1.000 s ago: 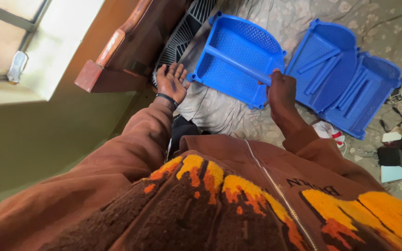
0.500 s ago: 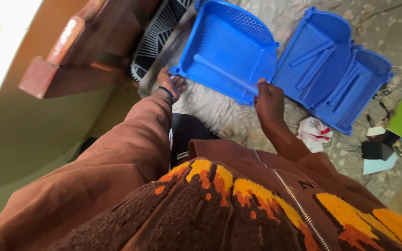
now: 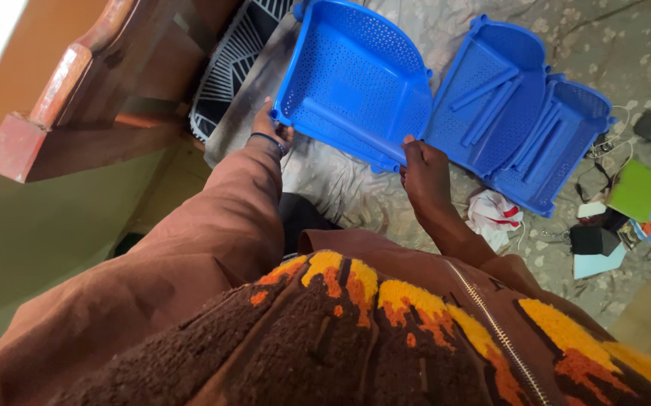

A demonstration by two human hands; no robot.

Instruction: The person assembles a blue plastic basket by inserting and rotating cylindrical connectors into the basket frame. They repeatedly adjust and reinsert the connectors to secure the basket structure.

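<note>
**Both hands on one blue perforated tray over the bed**

Left hand (image 3: pixel 271 128) grips the near-left corner of the blue perforated tray (image 3: pixel 355 79), fingers curled around the rim; dark band on that wrist. Right hand (image 3: pixel 424 169) pinches the tray's near-right edge, fingers closed on the rim. The tray is tilted, open side toward the camera, held just above the patterned bedsheet (image 3: pixel 348 199).

Two more blue trays (image 3: pixel 525 113) lie flat on the sheet just to the right, overlapping each other, loose blue rods inside; the held tray's right edge is very close to them, can't tell if touching.

Wooden bed frame (image 3: pixel 77 98) runs along the left. A crumpled white cloth (image 3: pixel 494 218) sits near the right wrist. Small clutter with a green card (image 3: pixel 635 189) is at the far right. Open sheet lies between the arms.
</note>
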